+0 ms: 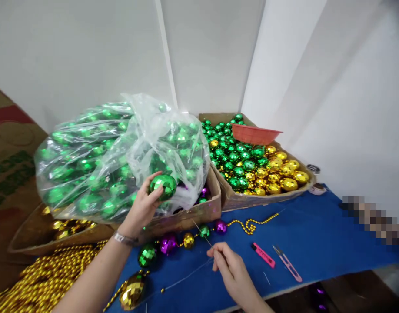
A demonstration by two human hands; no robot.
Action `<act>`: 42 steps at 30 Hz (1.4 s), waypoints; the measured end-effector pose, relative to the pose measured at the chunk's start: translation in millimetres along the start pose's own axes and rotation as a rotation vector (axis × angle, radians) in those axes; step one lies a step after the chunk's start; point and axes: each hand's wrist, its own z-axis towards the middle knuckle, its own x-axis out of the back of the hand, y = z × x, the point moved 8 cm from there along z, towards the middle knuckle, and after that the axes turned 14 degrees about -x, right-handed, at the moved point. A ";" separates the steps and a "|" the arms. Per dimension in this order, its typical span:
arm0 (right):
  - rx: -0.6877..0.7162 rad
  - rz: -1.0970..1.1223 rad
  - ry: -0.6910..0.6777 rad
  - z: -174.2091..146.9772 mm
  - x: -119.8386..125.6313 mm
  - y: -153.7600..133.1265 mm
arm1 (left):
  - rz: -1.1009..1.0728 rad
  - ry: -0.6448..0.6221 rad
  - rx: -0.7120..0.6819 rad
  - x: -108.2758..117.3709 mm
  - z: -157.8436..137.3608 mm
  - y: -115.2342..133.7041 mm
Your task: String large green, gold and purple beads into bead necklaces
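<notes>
My left hand (142,208) is wrapped round a shiny green faceted ball (166,187), raised in front of the plastic bag. Lower down, my right hand (228,267) pinches a long thin needle (200,229) that points up and left. A clear thread (190,275) runs from near the right fingers down to the left, with a small gold bead (163,290) on it. Between the hands and the boxes lies a strand of faceted balls: a large gold ball (132,292), a green ball (147,254), a purple ball (168,244) and smaller ones, ending in a gold bead chain (251,227).
A bulging clear bag (88,161) of green balls rests on cardboard boxes. Another box (267,198) holds green and gold balls and a red basket (256,134). A pink cutter (264,254) and thread snips (287,264) lie on the blue tabletop (317,234). Gold bead chains (46,278) pile at left.
</notes>
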 end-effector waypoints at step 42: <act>0.291 -0.507 -0.161 -55.1 -57.7 13.6 | -1.043 0.824 0.822 -28.1 -222.5 -65.5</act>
